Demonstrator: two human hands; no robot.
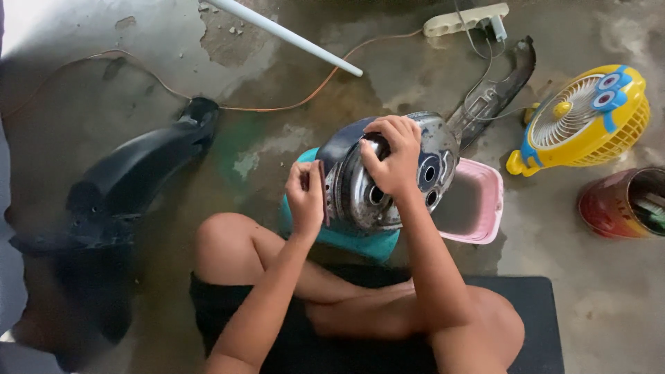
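Note:
A worn metal housing (433, 149) with round holes in its face, silver with dark blue patches, rests on a teal stool (350, 239) in front of my crossed legs. My right hand (391, 159) lies over its top, fingers curled around the rim. My left hand (306, 197) presses a small dark flat piece (323, 194), held on edge, against the housing's left side.
A pink tub (485, 208) sits right of the housing. A yellow and blue small fan (589, 118) and a red can (623, 204) lie further right. A black fender (131, 183) is at left. A white pipe (284, 34), orange cable and power strip (464, 19) lie beyond.

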